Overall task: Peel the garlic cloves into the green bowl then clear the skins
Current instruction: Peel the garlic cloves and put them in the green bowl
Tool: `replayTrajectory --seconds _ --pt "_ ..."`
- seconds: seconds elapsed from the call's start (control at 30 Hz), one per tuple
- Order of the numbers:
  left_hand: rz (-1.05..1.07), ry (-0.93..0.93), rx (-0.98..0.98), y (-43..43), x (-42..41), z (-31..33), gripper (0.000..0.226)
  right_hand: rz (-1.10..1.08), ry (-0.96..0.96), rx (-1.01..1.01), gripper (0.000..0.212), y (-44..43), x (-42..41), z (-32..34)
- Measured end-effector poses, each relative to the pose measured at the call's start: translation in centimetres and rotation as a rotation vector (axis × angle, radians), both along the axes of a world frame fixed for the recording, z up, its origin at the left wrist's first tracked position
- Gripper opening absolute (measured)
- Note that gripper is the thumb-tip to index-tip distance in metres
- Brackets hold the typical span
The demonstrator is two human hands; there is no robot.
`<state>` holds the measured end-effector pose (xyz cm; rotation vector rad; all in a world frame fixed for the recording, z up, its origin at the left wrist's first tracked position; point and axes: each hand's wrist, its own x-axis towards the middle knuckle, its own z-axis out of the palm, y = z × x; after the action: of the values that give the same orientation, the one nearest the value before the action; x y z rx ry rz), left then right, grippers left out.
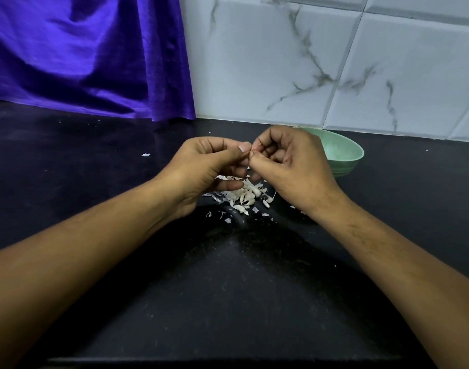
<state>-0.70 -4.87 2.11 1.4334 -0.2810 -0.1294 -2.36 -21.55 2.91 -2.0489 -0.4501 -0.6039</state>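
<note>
Left hand [212, 166], right hand [294, 166] pinching clove [254, 147], skins [244, 195] beneath

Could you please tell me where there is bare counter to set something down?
The counter is mostly bare at left, between the cloth and the left hand, and in front, between the forearms. Right of the bowl is free too. The centre is crowded: skins lie below that hand and the right hand, which pinch a clove.

clove [255, 147] pinched, skins [244, 195] piled nr green bowl [345, 153]
</note>
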Motion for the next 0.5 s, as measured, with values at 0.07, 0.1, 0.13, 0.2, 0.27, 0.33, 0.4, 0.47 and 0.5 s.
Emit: replayTrajectory --seconds 0.07,0.1,0.13,0.2,0.27,0.33,0.4,0.47,0.5 --pt "-0.021 0.067 -0.058 0.0 0.0 0.1 0.012 0.032 -0.001 0.012 0.002 0.0 -0.1 0.1" --pt "-0.036 0.097 -0.09 0.1 0.0 0.2 0.015 0.046 0.0 0.01 0.002 0.0 -0.1 0.1" --pt "-0.049 0.122 -0.116 0.1 0.0 0.2 0.02 0.064 0.004 0.005 0.004 -0.1 -0.2 0.1" --pt "-0.053 0.149 -0.147 0.2 0.1 0.3 0.026 0.131 0.027 -0.005 0.007 0.0 -0.4 0.1" --pt "-0.023 0.144 -0.151 0.3 0.3 0.3 0.019 0.22 0.077 -0.025 0.01 0.1 -0.6 0.1" --pt "0.03 0.132 -0.15 0.7 0.6 0.4 0.008 0.287 0.13 -0.047 0.01 0.2 -0.6 0.0" --pt "0.064 0.121 -0.151 1.0 1.0 0.5 0.006 0.265 0.132 -0.054 0.005 -0.1 -0.4 0.0" --pt "0.09 0.111 -0.144 1.2 1.1 0.5 0.011 0.175 0.08 -0.085 0.004 -0.9 0.0 0.2" --pt "0.1 0.102 -0.138 1.3 1.2 0.5 0.013 0.125 0.054 -0.106 0.005 -1.3 0.2 0.3"
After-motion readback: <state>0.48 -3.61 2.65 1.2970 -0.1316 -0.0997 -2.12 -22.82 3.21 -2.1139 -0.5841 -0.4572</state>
